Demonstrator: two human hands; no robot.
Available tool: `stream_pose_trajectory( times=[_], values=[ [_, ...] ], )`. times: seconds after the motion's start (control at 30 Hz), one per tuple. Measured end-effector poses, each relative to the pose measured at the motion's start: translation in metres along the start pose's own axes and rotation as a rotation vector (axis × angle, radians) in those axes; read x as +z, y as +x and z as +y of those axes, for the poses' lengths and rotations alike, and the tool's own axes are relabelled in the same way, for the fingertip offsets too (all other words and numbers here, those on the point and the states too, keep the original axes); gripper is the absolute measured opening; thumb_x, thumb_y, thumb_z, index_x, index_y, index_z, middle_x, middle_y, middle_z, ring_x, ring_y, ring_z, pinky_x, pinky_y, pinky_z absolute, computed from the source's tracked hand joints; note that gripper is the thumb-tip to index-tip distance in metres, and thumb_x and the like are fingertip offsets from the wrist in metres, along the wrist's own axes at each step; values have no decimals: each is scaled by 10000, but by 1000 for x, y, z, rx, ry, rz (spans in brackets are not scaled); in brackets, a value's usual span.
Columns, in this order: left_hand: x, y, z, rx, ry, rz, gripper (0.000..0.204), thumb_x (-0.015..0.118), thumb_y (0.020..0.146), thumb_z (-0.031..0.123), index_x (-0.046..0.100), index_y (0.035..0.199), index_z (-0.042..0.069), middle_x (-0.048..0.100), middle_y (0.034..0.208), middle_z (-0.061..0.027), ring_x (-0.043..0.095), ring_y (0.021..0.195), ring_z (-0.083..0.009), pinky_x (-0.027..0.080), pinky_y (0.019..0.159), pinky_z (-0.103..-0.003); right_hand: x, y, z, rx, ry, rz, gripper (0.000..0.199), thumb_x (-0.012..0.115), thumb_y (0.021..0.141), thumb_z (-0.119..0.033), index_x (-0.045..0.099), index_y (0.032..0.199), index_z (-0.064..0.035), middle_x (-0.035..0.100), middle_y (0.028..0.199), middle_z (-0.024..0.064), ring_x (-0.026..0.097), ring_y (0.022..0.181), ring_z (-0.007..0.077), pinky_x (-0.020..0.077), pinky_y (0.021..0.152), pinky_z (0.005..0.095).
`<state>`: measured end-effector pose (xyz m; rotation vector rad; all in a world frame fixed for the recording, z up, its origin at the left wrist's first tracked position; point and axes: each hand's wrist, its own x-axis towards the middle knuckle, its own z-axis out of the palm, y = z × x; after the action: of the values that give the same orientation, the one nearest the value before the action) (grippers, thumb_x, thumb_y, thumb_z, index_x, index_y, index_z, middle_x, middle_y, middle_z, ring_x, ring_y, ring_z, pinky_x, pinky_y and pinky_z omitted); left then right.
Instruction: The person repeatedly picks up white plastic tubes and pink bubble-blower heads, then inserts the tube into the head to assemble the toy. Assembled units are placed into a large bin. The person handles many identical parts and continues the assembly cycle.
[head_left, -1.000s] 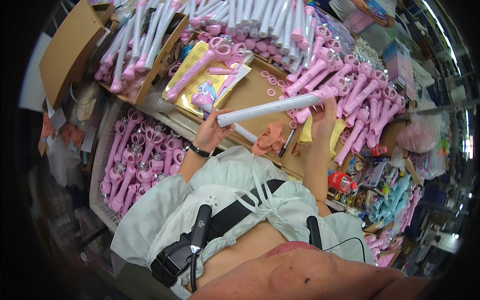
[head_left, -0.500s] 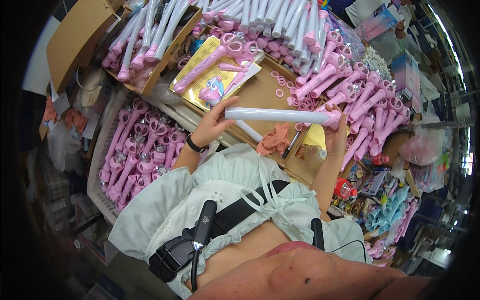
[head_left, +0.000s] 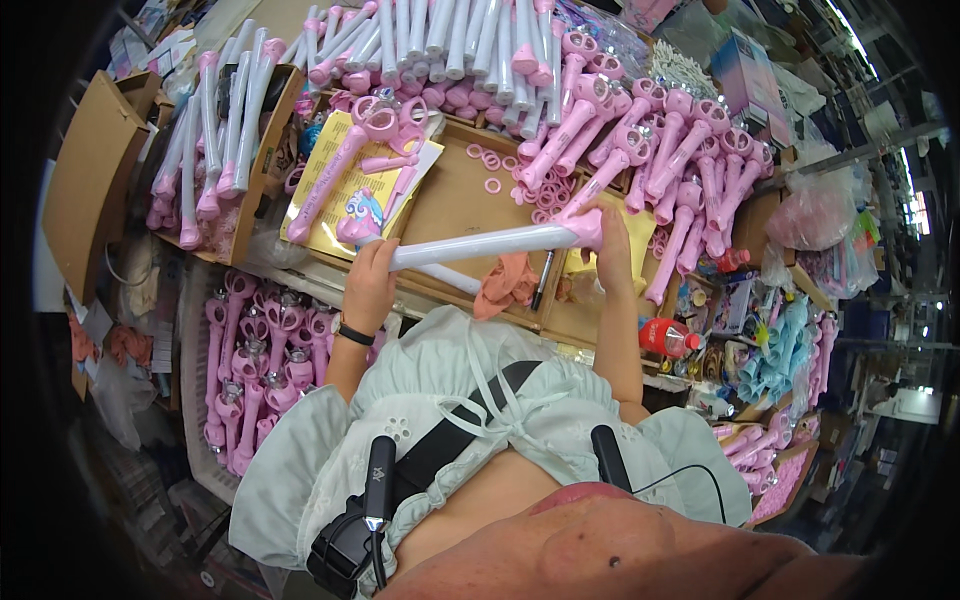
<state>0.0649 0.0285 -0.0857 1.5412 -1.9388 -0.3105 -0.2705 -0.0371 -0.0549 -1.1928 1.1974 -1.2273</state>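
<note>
Both hands are clamped on one white tube with a pink end, held nearly level above the brown table. The left hand wraps around the tube's left end; the right hand closes on the pink tip at the right, so the hands sit well apart — one at each end of the tube.

Under the tube lies a second white tube, and just beside it an orange cloth and a dark pen. A yellow printed card carries a pink wand at the table's left part. Small pink rings are scattered on the bare board. A heap of pink wand handles fills the right side, and more white tubes are stacked along the far edge. A basket of pink parts stands below the table at the left. Near the right elbow there is what looks like a red-capped bottle — the view is too bent there to be sure.
</note>
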Motion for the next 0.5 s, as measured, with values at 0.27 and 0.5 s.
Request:
stream_pose_trajectory(
  times=[0.27,0.5],
  values=[
    [0,-4,-20,-9,66,-53,542,525,702,-105,473,1224,31,498,1059,-172,509,959,-349,429,833,-407,0,-18,17,563,323,-192,510,266,957,-491,545,927,-65,620,767,94,558,448,137,433,321,216],
    [5,14,-28,-117,56,70,602,556,737,-79,391,1306,24,436,1207,-207,444,1112,-381,383,936,-411,0,-24,4,840,213,-626,493,422,905,-430,495,1221,-60,648,856,114,635,587,163,469,374,223]
  ],
)
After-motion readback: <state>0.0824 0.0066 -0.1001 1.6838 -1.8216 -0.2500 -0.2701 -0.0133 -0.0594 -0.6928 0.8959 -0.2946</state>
